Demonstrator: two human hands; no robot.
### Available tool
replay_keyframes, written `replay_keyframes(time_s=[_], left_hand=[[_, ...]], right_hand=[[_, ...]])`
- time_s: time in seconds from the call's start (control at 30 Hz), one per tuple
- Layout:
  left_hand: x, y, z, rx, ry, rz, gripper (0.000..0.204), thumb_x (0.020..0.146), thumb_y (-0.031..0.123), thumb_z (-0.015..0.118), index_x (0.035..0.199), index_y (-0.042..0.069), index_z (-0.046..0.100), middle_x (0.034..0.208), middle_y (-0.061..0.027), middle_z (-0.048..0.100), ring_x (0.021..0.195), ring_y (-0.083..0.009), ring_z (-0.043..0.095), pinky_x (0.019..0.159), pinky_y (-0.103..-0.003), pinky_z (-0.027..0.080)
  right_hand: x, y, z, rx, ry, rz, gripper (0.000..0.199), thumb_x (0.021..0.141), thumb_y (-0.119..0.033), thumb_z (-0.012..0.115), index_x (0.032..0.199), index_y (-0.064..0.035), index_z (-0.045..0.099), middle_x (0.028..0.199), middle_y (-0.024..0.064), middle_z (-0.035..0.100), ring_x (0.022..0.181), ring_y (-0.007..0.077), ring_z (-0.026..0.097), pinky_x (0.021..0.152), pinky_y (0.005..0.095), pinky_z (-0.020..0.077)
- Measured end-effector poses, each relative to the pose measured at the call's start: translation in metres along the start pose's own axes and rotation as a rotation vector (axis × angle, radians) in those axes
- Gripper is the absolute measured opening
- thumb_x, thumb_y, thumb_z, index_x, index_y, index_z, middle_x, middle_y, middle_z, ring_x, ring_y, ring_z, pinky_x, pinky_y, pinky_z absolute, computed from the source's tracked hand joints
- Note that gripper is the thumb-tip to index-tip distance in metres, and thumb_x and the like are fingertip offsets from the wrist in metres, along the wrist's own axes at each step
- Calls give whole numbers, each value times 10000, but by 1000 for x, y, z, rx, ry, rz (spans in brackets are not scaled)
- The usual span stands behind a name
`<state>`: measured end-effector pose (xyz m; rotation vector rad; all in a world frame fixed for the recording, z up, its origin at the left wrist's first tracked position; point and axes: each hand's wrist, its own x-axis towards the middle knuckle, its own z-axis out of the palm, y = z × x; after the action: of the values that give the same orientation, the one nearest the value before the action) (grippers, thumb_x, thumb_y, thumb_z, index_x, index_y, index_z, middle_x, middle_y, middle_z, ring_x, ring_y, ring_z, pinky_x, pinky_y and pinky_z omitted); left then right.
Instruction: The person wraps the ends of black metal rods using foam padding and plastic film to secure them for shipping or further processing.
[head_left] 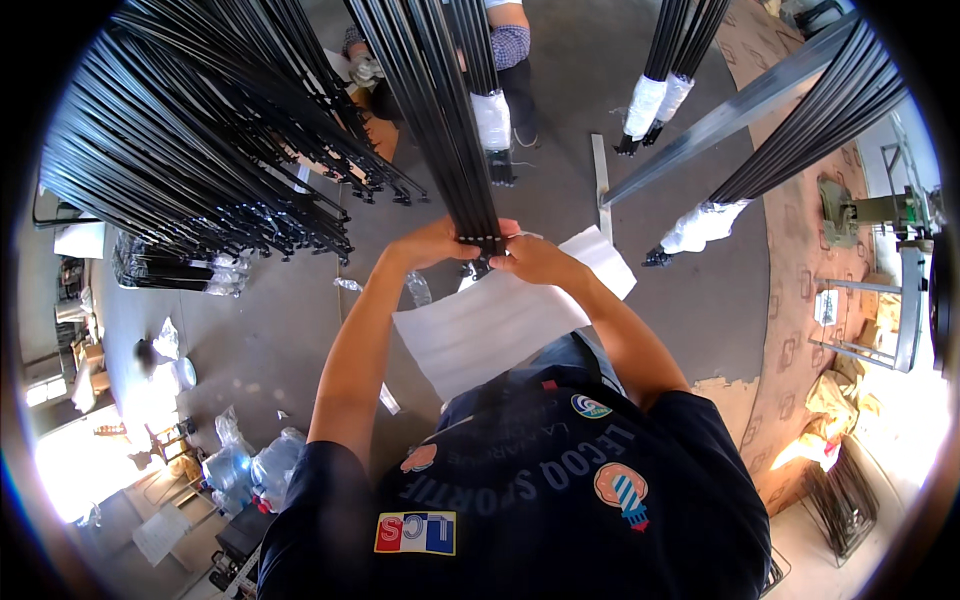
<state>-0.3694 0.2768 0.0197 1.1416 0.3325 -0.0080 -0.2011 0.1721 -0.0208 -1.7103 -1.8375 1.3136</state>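
In the head view, the left hand [432, 244] and right hand [542, 262] each have a closed grip around the near end of the bundle of black rods [450, 140], in front of the torso, by the white sheet's [490, 335] far edge.

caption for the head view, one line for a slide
Left hand and right hand hold the end of a black rod bundle near a white sheet.

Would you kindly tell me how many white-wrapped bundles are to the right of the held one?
4: one bundle just right of the held bundle, a second and third close together farther right, a fourth beyond the grey beam. More may be hidden.
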Motion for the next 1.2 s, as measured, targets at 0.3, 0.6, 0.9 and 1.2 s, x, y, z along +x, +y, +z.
replay_keyframes(time_s=[0.3, 0.6, 0.9, 1.2], left_hand=[[13, -7, 23, -72, -16, 47, 506, 679, -88, 537, 1174, -3, 480, 1227, -141, 480, 1181, -241, 423, 1011, -362, 312], [13, -16, 28, 204, -54, -97, 723, 583, -140, 538, 1254, 109, 436, 1230, -31, 496, 1161, -167, 433, 969, -294, 338], [-1, -2, 18, 803, -99, -170, 913, 531, -101, 620, 1334, 219, 324, 1107, -48, 563, 937, -155, 527, 796, -275, 418], [-14, -63, -5, 730, 38, -373, 746, 626, -87, 609, 1288, 94, 319, 1217, -100, 449, 1044, -204, 489, 897, -323, 406]], right_hand=[[-63, 31, 8, 146, 44, 28, 353, 782, -350, 557, 892, -16, 591, 878, 170, 608, 842, 301, 586, 720, 362, 438], [-62, 47, 36, -92, 395, -96, 114, 731, -146, 576, 736, -33, 588, 746, 120, 596, 713, 313, 572, 633, 389, 437], [-39, 32, 43, -69, 567, -168, 75, 685, -97, 613, 676, -36, 572, 647, 119, 582, 648, 316, 561, 596, 393, 435], [-24, 47, 52, -8, 686, -319, 36, 688, -61, 598, 702, -67, 565, 635, 103, 576, 653, 304, 541, 612, 381, 423]])
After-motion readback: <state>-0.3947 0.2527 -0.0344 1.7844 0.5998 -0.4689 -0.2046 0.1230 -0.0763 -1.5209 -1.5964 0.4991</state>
